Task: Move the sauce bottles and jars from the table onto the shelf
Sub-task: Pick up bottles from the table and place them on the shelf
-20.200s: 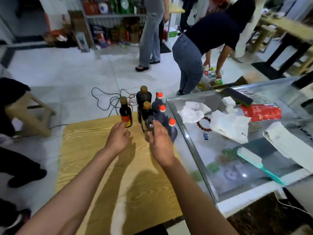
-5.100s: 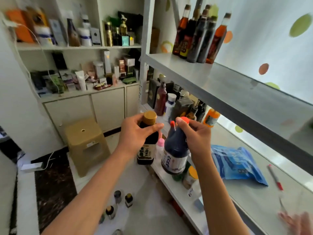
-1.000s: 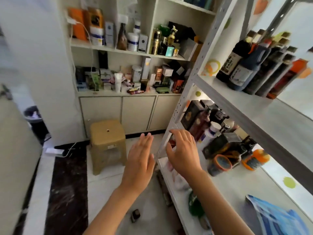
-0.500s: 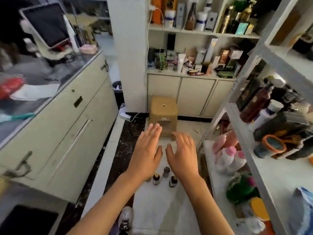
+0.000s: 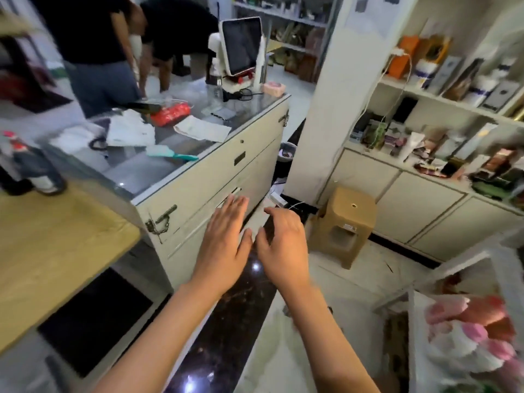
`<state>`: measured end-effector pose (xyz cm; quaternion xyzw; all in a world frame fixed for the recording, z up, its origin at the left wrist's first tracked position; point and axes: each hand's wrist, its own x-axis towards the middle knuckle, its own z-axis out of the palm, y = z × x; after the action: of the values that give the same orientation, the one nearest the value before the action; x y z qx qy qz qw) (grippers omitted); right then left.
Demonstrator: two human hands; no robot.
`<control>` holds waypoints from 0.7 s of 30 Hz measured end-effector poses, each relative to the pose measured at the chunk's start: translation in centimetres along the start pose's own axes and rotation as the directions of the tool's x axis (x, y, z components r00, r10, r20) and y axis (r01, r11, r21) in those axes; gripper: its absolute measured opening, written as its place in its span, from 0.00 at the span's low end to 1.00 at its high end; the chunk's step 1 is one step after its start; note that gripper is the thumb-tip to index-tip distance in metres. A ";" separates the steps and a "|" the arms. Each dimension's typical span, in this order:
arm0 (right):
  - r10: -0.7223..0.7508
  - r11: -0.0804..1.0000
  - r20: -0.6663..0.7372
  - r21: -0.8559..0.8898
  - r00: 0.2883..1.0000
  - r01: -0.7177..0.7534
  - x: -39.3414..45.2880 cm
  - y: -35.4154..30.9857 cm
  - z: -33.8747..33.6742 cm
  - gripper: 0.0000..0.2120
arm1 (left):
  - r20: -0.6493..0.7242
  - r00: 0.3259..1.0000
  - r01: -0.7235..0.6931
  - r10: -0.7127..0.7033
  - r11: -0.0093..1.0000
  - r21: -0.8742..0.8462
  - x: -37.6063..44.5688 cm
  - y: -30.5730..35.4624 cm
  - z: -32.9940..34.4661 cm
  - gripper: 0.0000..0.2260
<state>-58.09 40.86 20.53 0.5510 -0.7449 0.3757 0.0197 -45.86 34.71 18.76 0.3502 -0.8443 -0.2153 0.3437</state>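
Wood-grain yellow tabletop (image 5: 51, 245) at left carries the blurred dark sauce bottles (image 5: 34, 168) at its far edge beside the glass-topped cream counter (image 5: 198, 177), while the left hand (image 5: 224, 245) and right hand (image 5: 283, 248), fingers spread and holding nothing, hover side by side above the floor.

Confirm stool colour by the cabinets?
Tan stool, plain, seen in the head view.
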 end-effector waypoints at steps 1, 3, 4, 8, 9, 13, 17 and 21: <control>-0.032 0.999 0.019 0.011 0.999 0.032 0.5 -2.4 2.1 0.18 | -0.033 0.999 0.025 -0.025 1.000 0.007 -0.4 -2.3 -2.2 0.26; -0.094 0.995 0.068 0.045 0.993 0.091 1.3 -7.0 6.4 0.17 | -0.113 0.989 0.096 -0.097 0.995 -0.015 -1.3 -6.7 -6.4 0.25; -0.124 0.991 0.096 0.061 0.988 0.118 1.5 -9.3 8.7 0.17 | -0.159 0.977 0.137 -0.141 0.990 -0.038 -1.7 -9.0 -8.4 0.25; -0.236 0.969 0.166 0.108 0.957 0.221 1.9 -17.9 17.9 0.16 | -0.264 0.922 0.271 -0.283 0.959 -0.083 -4.3 -17.9 -15.5 0.24; -0.256 0.964 0.186 0.122 0.949 0.236 2.0 -19.9 20.1 0.16 | -0.273 0.913 0.296 -0.304 0.952 -0.073 -5.0 -19.9 -17.2 0.25; -0.303 0.948 0.264 0.182 0.916 0.261 2.6 -27.3 27.5 0.18 | -0.294 0.878 0.380 -0.377 0.924 -0.050 -7.6 -27.0 -23.4 0.23; -0.355 0.931 0.345 0.212 0.869 0.296 3.1 -32.8 32.5 0.19 | -0.324 0.837 0.457 -0.440 0.889 -0.028 -9.0 -32.2 -27.9 0.24; -0.364 0.929 0.398 0.214 0.842 0.301 4.3 -36.6 35.9 0.20 | -0.353 0.796 0.515 -0.492 0.857 -0.035 -9.5 -36.3 -30.9 0.23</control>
<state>-15.38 12.46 16.33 0.7411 -0.5947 0.2876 -0.1199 -2.19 13.91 13.44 0.6050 -0.6523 -0.2067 0.4071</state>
